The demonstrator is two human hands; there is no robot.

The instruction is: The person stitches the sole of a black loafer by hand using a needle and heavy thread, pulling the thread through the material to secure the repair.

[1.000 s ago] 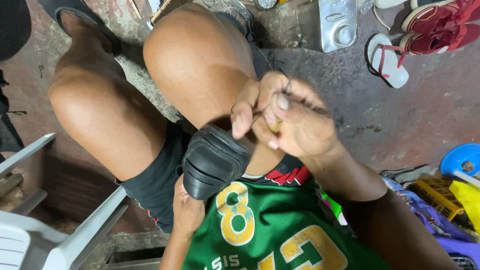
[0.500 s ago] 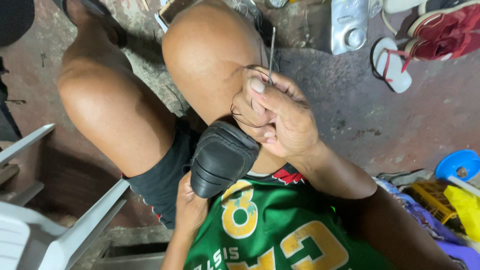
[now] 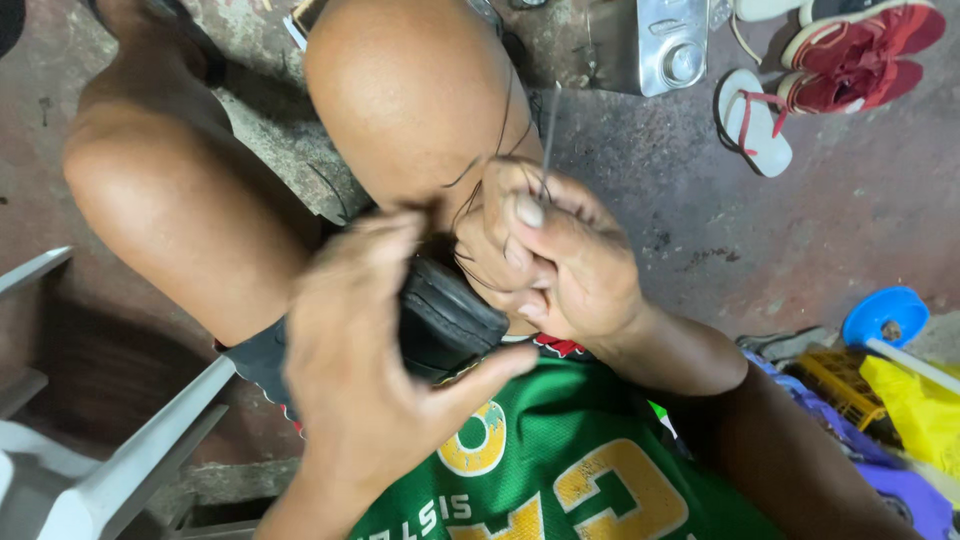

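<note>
A black shoe (image 3: pixel 455 320) lies in my lap between my bare knees, its sole edge toward the camera. My left hand (image 3: pixel 370 370) is blurred and wraps over the shoe from the front, thumb under its near end. My right hand (image 3: pixel 555 260) is closed just right of the shoe and pinches a thin metal needle (image 3: pixel 548 135) that points up past my right knee. Dark thread (image 3: pixel 480 190) runs in loops from the needle hand down to the shoe.
On the rough concrete floor at the top right lie a silvery metal box (image 3: pixel 672 42), a white flip-flop with red straps (image 3: pixel 755 120) and red sneakers (image 3: pixel 865 45). A blue lid (image 3: pixel 885 315) and yellow and purple items (image 3: pixel 910 400) crowd the right edge. A white plastic chair (image 3: pixel 90 470) stands at the lower left.
My left hand came up from under the shoe and now covers its front. My right hand has lifted the needle higher, drawing the thread out.
</note>
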